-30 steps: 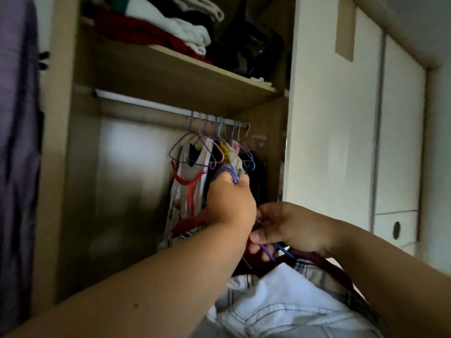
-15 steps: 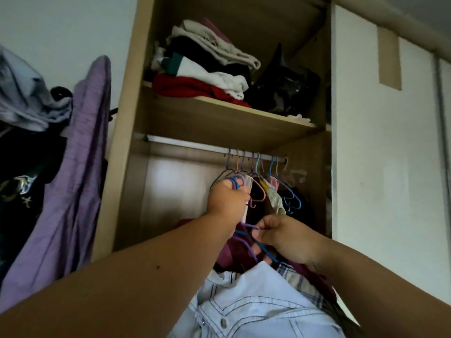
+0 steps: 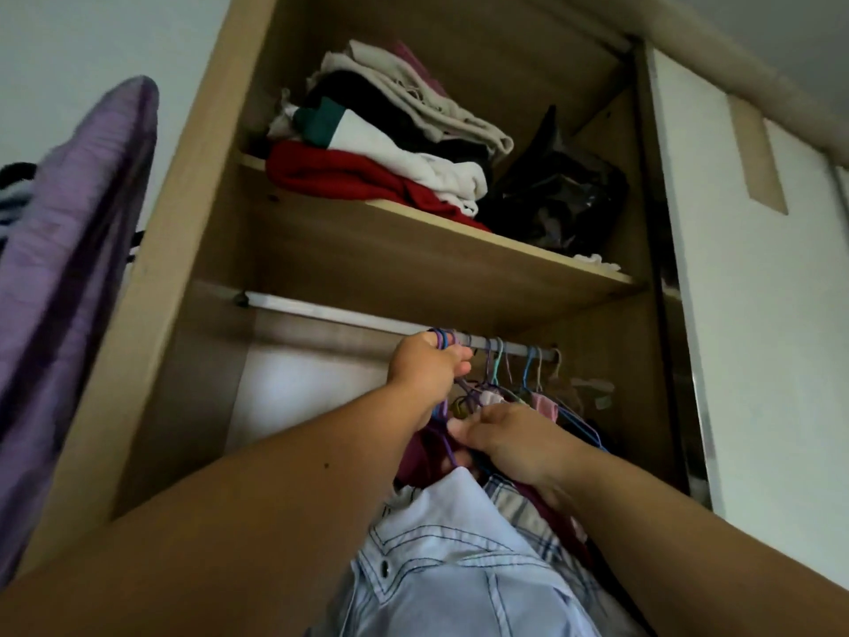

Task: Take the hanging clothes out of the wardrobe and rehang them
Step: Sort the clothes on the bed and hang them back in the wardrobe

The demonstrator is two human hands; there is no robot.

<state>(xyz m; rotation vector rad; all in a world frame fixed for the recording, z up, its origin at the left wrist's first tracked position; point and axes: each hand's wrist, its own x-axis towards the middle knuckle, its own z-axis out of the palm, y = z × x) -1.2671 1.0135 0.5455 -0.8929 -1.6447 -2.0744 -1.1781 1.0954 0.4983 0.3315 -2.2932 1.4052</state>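
Hanging clothes (image 3: 544, 404) crowd the right end of the metal wardrobe rail (image 3: 321, 310), under the wooden shelf (image 3: 413, 255), on thin coloured wire hangers (image 3: 495, 366). A pale denim shirt (image 3: 441, 554) and a dark red garment (image 3: 413, 455) drape lowest in view, nearest you. Your left grip (image 3: 427, 370) is up at the rail, fingers curled round a bunch of purple and blue hooks. Your right grip (image 3: 510, 439) sits just below it, fingers curled on the hanger wires above the shirt's collar. Expect the cloth to be soft and light and to slide off the slick wire shoulders if tilted, and the wire to flex and tangle. Take hold at the hooks and necks, not the fabric, and keep the bunch level.
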